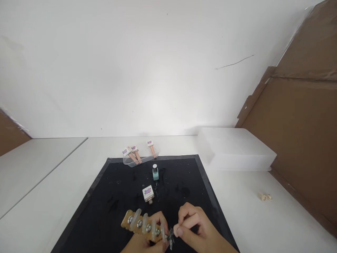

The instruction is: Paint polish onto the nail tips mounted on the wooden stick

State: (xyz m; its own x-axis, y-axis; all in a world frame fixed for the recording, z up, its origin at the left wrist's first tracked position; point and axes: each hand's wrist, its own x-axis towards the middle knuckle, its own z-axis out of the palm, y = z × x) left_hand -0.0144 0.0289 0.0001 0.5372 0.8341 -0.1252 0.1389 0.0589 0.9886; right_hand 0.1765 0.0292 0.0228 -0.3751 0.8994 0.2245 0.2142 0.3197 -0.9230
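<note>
My left hand is closed around a tan nail-tip holder, a strip with several round metal studs and clear nail tips standing across it. At its right end a nail tip carries dark, silvery decoration. My right hand pinches a peach nail polish brush cap close beside that decorated tip; its brush end is too small to make out. Beyond my hands, a white square nail polish bottle with a purple flower label lies uncapped, neck toward me. A teal nail polish bottle with a silvery cap is farther back.
A black mat covers the white table before me. At its far edge, a clear tray holds several peach-capped polish bottles. A white box stands at right, with small cream rings nearer. Brown cardboard borders the right side.
</note>
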